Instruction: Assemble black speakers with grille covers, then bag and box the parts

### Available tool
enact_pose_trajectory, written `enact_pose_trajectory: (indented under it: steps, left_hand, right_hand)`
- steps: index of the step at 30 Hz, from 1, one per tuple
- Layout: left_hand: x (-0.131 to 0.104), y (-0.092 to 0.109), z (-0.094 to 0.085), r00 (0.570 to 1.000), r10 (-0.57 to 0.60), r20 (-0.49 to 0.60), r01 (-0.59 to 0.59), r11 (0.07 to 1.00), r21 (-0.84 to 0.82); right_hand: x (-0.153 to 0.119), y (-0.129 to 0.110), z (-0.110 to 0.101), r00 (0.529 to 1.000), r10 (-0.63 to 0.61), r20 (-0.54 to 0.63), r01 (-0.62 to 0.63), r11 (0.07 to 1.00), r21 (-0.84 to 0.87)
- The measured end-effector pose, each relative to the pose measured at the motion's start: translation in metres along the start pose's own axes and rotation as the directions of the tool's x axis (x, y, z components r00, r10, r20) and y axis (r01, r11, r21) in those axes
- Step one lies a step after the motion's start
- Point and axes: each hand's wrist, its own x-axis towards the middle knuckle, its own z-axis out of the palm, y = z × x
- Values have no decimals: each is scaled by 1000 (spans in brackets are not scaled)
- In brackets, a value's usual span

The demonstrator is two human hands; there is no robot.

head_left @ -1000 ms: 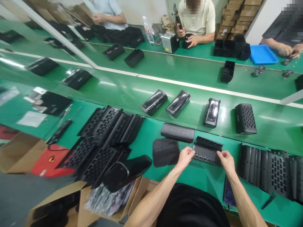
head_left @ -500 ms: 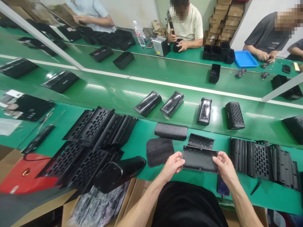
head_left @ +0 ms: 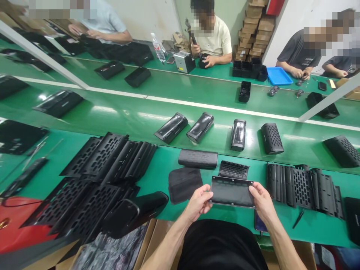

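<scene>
A black speaker grille panel (head_left: 232, 192) lies level between both hands, its inner side up and lined with dark mesh cloth. My left hand (head_left: 198, 203) pinches its left end, and my right hand (head_left: 262, 199) grips the right end with the thumb on top. Just beyond it is another perforated grille panel (head_left: 234, 170), partly hidden by the held one. To the left rests a stack of black cloth pieces (head_left: 184, 183). Behind that stack lies a black speaker housing (head_left: 198, 158). Under my right hand, a phone (head_left: 260, 221) is partly covered.
Perforated panels are piled at left (head_left: 92, 180) and in a row at right (head_left: 303, 186). A black speaker (head_left: 135, 212) stands by the front edge, above an open carton (head_left: 149, 240). Several speakers (head_left: 201, 126) sit on the green conveyor (head_left: 135, 129). Co-workers sit across.
The view has shifted, so the scene sits further left in the picture. Both hands still hold the grille panel, which looks slightly tilted differently.
</scene>
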Motion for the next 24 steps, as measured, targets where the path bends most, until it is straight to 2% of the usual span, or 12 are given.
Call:
enact_pose_trajectory:
  steps: [10, 16, 18, 21, 24]
  left_hand:
    - [0, 4, 4, 998, -50, -45, 50, 999, -9]
    - [-3, 4, 4, 1000, -12, -23, 12, 1000, -14]
    - [-4, 3, 2, 1000, 15, 7, -15, 998, -56]
    - [2, 3, -3, 993, 44, 110, -22, 981, -193]
    - [17, 7, -4, 971, -40, 235, 121, 932, -341]
  right_hand:
    - [-1, -3, 2, 1000, -9, 13, 10, 1000, -15]
    - [0, -2, 5, 1000, 0, -9, 1, 999, 38]
    - [-1, -4, 5, 1000, -5, -8, 5, 999, 43]
    - [-2, -10, 4, 999, 25, 30, -27, 998, 57]
    - [-2, -17, 7, 992, 73, 104, -77, 996, 41]
